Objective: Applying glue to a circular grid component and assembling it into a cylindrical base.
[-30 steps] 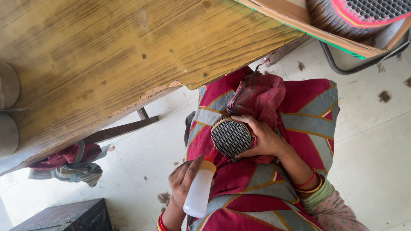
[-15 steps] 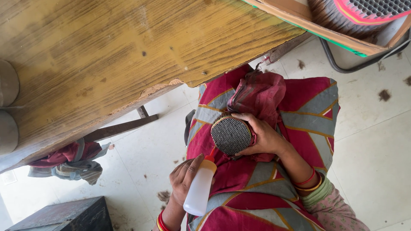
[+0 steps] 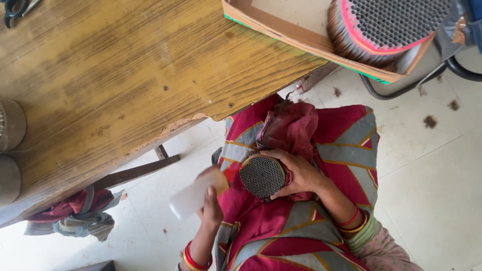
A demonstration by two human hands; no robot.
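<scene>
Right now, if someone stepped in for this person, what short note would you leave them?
Left hand: grips a white squeeze bottle, nozzle aimed at the disc's rim.
Right hand: holds a round honeycomb-mesh disc over the lap, against a red cloth.
Ahead: a wooden table with a cardboard box holding a larger mesh-faced round brush.
Done: nozzle is at the disc's edge.
Left: can't tell if anything has been squeezed on.
</scene>
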